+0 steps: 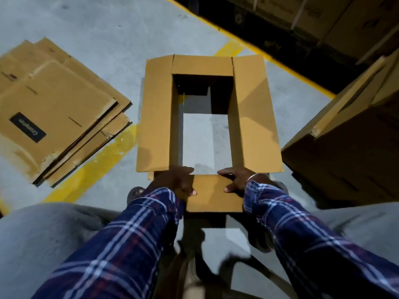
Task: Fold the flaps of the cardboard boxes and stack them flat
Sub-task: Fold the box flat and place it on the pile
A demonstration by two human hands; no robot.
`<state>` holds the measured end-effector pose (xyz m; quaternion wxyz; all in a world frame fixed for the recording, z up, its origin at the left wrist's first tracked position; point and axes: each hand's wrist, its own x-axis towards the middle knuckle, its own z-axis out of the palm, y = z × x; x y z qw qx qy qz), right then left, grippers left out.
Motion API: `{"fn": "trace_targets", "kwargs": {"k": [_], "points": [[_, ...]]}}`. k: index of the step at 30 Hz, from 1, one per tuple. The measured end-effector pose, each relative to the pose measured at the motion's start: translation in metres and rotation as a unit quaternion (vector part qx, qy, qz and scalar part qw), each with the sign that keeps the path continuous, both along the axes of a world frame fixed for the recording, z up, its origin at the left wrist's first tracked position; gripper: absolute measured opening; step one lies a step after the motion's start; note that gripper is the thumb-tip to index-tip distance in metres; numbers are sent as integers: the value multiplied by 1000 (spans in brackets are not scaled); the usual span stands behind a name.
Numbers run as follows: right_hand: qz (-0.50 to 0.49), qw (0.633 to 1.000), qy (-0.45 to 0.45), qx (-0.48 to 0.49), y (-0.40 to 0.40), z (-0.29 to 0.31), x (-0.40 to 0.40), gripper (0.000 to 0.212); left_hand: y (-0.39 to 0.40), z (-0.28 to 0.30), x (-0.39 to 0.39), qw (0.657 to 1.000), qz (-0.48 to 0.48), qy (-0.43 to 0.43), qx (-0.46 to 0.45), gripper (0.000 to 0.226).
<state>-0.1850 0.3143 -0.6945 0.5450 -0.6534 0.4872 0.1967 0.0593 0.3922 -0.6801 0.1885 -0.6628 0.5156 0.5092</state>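
Observation:
An open cardboard box stands on the floor in front of me, all top flaps spread outward, and I see the grey floor through its open bottom. My left hand grips the near edge of the box at its left corner, thumb on the near flap. My right hand grips the same edge at the right corner, thumb on that flap too. A stack of flattened cardboard boxes lies on the floor to the left.
A tall pile of brown cartons stands close on the right. Dark racking with more cartons runs along the back right behind a yellow floor line. My knees frame the bottom of the view.

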Motion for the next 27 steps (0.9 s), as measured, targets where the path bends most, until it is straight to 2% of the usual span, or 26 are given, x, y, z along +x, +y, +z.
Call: {"fn": "trace_targets", "kwargs": {"k": [1, 3, 4, 6, 8, 14, 17, 21, 27], "points": [[17, 998, 22, -48, 7, -4, 7, 74, 1, -2, -9, 998, -49, -46, -16, 85], [53, 988, 50, -140, 20, -10, 22, 66, 1, -4, -31, 979, -110, -133, -109, 39], [73, 978, 66, -182, 25, -16, 29, 57, 1, -6, -42, 966, -124, -174, -148, 28], [115, 957, 114, -239, 29, -20, 42, 36, -2, -10, -61, 938, -177, -216, -205, 26], [142, 943, 153, -261, 30, -23, 50, 27, -4, -20, -68, 921, -208, -231, -236, 26], [202, 907, 184, -320, 25, -43, 59, 28, -11, -48, -52, 905, -226, -235, -272, 20], [193, 897, 181, -355, 26, -48, 58, 25, -12, -58, -48, 900, -234, -228, -290, 17], [176, 901, 176, -355, 23, -50, 59, 28, -18, -60, -46, 901, -225, -229, -294, 15], [196, 905, 177, -333, 25, -43, 59, 28, -17, -44, -55, 906, -240, -241, -252, 17]]}}
